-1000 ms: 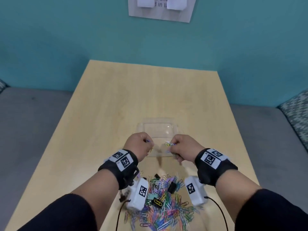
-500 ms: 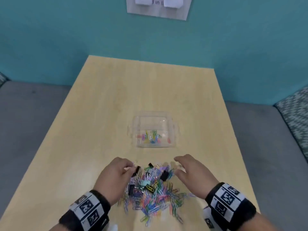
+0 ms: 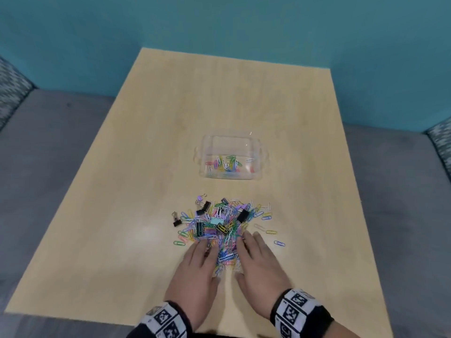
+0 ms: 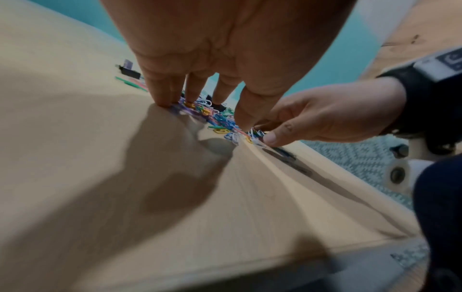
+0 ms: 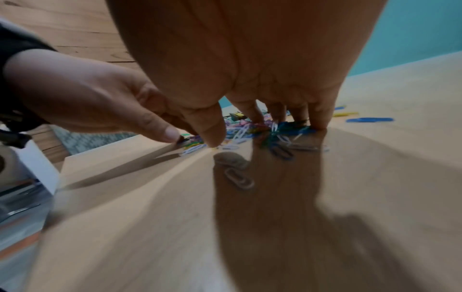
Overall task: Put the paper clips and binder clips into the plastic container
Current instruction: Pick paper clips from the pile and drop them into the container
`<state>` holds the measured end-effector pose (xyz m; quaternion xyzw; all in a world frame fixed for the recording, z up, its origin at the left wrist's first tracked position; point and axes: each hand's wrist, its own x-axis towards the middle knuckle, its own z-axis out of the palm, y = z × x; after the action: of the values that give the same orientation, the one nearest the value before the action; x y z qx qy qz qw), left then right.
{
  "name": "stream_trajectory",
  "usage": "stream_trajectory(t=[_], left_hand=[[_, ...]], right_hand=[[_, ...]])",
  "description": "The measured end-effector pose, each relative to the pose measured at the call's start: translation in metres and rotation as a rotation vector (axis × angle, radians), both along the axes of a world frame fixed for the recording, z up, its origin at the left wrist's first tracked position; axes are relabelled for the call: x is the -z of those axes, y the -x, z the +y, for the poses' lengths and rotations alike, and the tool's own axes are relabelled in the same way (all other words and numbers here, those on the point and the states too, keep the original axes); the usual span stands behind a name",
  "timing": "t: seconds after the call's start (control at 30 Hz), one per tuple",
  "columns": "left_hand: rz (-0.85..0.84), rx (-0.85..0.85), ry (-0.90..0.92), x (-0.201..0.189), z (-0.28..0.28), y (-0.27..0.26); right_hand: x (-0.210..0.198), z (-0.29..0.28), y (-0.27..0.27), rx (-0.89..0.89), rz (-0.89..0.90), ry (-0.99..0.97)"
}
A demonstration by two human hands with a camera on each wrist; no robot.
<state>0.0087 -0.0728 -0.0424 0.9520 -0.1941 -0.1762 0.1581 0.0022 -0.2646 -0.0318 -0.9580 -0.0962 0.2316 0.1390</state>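
Note:
A clear plastic container stands mid-table with several coloured paper clips on its floor. Nearer to me lies a heap of coloured paper clips mixed with black binder clips. My left hand and right hand lie side by side at the heap's near edge, palms down. The left wrist view shows the left fingers reaching straight down onto the clips. The right fingers likewise press on clips, thumb tip at the table. Neither hand has closed around anything.
The light wooden table ends just behind my wrists and at the teal wall beyond. Stray paper clips lie right of the heap, and one pale clip lies under my right palm. Grey seating flanks the table.
One second ago both hands were at the container, each with clips between its fingers. They have since come back toward me, empty, and set their fingers down on the near edge of the heap.

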Motion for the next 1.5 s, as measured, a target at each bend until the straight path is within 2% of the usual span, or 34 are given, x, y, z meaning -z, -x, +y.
stream_trajectory(t=[0.1,0.27,0.33,0.57,0.87,1.1,1.27,1.5], left_hand=[[0.012,0.031,-0.041,-0.007,-0.008,-0.004],[-0.013,0.062,-0.096,-0.005,-0.016,-0.008],[-0.021,0.066,-0.116,-0.003,-0.022,-0.013],[-0.038,0.066,-0.128,0.003,-0.031,-0.031],[-0.045,0.180,-0.106,0.004,-0.024,-0.040],[-0.030,0.175,-0.037,0.000,-0.019,-0.052],[0.023,0.164,-0.049,-0.007,-0.017,-0.060],[0.158,-0.007,0.104,-0.015,-0.014,-0.074]], right_hand=[[-0.006,-0.006,0.003,-0.066,-0.042,-0.046],[-0.018,-0.024,0.009,0.114,-0.030,0.042],[-0.014,-0.019,0.002,0.132,-0.023,0.043],[0.005,0.006,-0.024,-0.016,-0.116,0.030],[-0.002,-0.004,-0.033,-0.227,-0.056,0.097],[-0.017,-0.008,-0.044,-0.193,-0.033,0.056],[-0.006,-0.016,-0.047,-0.184,-0.012,0.024],[-0.021,-0.022,-0.061,-0.048,0.106,-0.097]])
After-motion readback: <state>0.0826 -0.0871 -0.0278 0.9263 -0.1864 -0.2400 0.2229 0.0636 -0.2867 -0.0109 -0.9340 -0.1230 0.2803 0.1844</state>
